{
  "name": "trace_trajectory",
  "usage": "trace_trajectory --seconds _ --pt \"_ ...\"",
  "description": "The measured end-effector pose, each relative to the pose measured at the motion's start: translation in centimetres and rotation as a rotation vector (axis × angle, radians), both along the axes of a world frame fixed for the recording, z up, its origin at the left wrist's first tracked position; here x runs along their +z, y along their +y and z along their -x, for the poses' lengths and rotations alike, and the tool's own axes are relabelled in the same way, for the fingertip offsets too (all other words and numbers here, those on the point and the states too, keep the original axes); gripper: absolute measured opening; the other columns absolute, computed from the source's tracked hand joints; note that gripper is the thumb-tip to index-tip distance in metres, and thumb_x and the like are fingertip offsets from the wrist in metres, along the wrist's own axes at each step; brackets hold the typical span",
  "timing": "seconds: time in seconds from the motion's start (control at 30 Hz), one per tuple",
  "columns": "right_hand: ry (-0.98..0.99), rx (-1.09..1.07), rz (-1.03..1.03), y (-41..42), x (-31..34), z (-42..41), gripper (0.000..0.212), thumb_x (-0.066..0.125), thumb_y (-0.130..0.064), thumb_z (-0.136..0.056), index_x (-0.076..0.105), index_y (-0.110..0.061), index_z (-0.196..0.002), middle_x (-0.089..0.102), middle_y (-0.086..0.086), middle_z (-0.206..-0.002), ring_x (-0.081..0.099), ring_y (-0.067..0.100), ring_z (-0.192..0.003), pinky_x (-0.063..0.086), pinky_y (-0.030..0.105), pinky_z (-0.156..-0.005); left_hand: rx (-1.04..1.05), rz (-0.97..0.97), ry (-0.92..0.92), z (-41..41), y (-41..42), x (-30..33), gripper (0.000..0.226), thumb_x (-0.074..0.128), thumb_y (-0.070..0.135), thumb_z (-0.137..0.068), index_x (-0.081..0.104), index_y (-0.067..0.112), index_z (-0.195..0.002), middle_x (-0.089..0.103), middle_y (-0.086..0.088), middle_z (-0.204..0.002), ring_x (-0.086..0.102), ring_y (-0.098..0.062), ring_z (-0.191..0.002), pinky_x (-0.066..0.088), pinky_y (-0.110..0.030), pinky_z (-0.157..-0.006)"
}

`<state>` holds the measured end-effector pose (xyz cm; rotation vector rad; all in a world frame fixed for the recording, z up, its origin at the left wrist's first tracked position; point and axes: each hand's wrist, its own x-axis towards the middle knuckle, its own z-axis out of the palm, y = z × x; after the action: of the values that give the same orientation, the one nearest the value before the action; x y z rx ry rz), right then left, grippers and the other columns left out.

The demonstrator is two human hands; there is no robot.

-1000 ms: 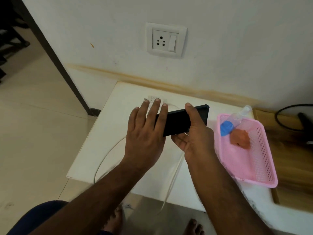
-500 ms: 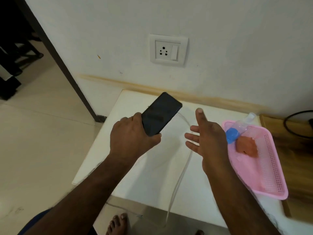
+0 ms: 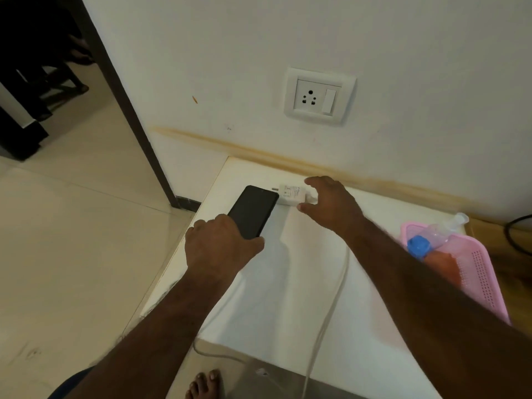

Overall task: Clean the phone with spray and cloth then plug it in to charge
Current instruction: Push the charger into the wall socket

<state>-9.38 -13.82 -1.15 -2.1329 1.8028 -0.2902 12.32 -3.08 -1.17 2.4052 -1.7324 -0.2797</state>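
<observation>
Sitting at the table's [image 3: 288,298] right edge, the pink basket [image 3: 478,272] holds a blue-capped spray bottle [image 3: 426,240] and an orange cloth [image 3: 443,266]. The left hand [image 3: 218,249] grips the near end of the phone [image 3: 253,211], screen up. Just beyond it, the right hand [image 3: 331,203] curls part-open around the white charger [image 3: 292,194]; whether it touches is unclear.

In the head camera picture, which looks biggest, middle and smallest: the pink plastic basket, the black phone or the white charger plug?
1. Pink plastic basket
2. Black phone
3. White charger plug, partly hidden by the right hand
</observation>
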Motion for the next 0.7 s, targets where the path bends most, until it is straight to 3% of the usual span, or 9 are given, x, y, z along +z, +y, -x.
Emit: trace_trajectory --seconds 0.2,0.4,0.6,0.7 --pt "0.098 0.111 -0.116 -3.2 -1.8 -1.8 0.074 0.073 -0.04 -0.081 0.039 -0.027 -0.146 0.045 -0.003 -0.146 0.04 0.021 -0.131 0.036 0.034 -0.1 0.014 -0.035 0.027 -0.1 0.0 -0.8 0.06 0.061 0.076 -0.071 0.038 0.021 -0.061 0.042 0.007 -0.058 0.028 -0.011 -0.053 0.035 -0.033 -0.068" --pt "0.148 -0.004 -0.01 -3.2 -1.4 -1.2 0.065 0.072 -0.044 -0.08 0.049 -0.02 -0.136 0.055 0.006 -0.128 0.051 0.027 -0.117 0.045 0.037 -0.093 0.014 -0.044 0.066 -0.4 -0.1 -1.6 0.059 0.063 0.073 -0.07 0.039 0.02 -0.061 0.043 0.006 -0.059 0.028 -0.011 -0.056 0.033 -0.033 -0.067" --pt "0.155 -0.063 0.18 -2.4 4.0 0.2 0.057 0.071 -0.055 -0.073 0.062 -0.014 -0.112 0.064 0.011 -0.104 0.06 0.031 -0.097 0.039 0.031 -0.073 0.01 -0.021 0.066 0.3 0.0 -1.8 0.061 0.062 0.072 -0.07 0.044 0.014 -0.072 0.051 0.003 -0.075 0.044 -0.017 -0.078 0.039 -0.034 -0.073" --pt "0.108 -0.096 0.212 -1.8 6.8 -0.1 0.056 0.073 -0.058 -0.069 0.065 -0.015 -0.105 0.065 0.007 -0.097 0.06 0.026 -0.088 0.036 0.029 -0.066 0.007 0.004 0.02 0.9 0.1 -1.8 0.066 0.06 0.077 -0.068 0.049 0.013 -0.085 0.042 -0.003 -0.089 0.041 -0.021 -0.087 0.042 -0.037 -0.082"
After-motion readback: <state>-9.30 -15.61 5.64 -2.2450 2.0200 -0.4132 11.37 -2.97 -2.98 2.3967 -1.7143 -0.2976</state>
